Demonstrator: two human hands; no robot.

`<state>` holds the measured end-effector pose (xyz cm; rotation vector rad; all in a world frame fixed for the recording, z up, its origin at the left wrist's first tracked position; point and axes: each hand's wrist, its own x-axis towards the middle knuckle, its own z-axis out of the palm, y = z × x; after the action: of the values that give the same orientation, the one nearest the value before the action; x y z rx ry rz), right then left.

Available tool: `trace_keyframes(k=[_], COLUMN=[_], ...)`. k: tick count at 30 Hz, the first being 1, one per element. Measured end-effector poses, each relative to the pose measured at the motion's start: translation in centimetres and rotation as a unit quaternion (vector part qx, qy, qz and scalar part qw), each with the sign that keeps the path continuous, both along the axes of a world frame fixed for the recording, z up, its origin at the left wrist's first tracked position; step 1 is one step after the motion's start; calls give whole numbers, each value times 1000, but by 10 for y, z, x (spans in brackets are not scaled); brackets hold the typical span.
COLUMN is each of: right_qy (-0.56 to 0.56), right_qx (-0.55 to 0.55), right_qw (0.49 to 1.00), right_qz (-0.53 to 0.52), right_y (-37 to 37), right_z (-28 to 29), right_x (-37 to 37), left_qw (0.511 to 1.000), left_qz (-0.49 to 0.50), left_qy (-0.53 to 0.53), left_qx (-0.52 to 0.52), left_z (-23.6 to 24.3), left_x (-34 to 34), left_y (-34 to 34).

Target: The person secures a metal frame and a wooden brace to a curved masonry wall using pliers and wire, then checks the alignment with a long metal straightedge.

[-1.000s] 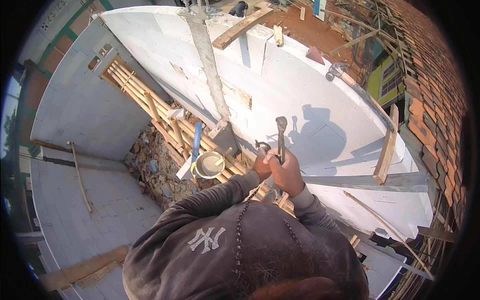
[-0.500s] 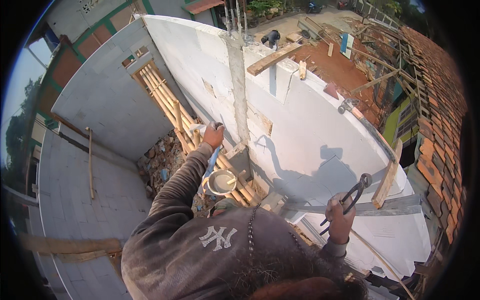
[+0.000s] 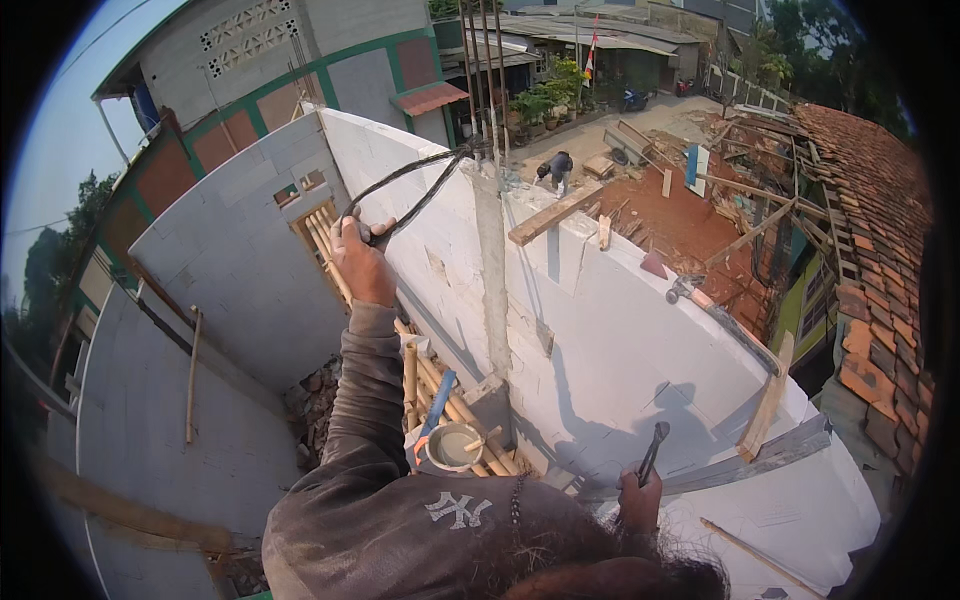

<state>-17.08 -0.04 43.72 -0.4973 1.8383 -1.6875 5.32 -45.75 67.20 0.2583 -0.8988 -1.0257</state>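
My left hand is raised in front of the wall, its fingers closed around a doubled length of dark tie wire. The wire reaches right, toward upright steel bars at the wall top; whether it touches them I cannot tell. Lower right, my right hand grips a pair of dark pincers, jaws upward. Below my left arm, a bucket of grey mix stands on bamboo poles. A blue handsaw with an orange handle leans beside it.
The white block wall carries a wooden plank and a hammer on its top. A loose board leans at the right. Rubble lies deep down at left. Beyond the wall, a person bends over.
My left hand has risen to the left, bringing the dark wire into clear sight. My right hand has dropped to the left, and the pincers' handles look closer together. The view has tilted up.
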Motion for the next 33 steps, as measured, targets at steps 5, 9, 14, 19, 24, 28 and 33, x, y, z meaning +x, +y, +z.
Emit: trace_keyframes(k=[5, 9, 14, 19, 24, 28, 33], right_qy=[88, 84, 79, 54, 87, 98, 103], right_qx=[21, 23, 18, 44, 33, 44, 87], right_qw=[996, 996, 997, 998, 996, 994, 991], right_qz=[-11, -6, 10, -8, 6, 15, 6], right_y=[5, 9, 3, 19, 21, 25, 36], right_z=[-17, -27, -17, -38, -32, -39, -45], right_x=[-3, 1, 8, 10, 16, 18, 24], left_qw=[984, 924, 916, 990, 972, 897, 883], left_qz=[109, 224, 313, 134, -149, -327, -336], left_qy=[-128, -295, -202, 33, 12, 111, 136], left_qx=[-51, -92, -149, -32, 180, 276, 297], left_z=[10, 27, 80, 100, 22, -78, -153], left_x=[-19, -33, -26, -24, -84, -143, -154], left_y=[-4, -34, -62, -37, -94, -157, -174])
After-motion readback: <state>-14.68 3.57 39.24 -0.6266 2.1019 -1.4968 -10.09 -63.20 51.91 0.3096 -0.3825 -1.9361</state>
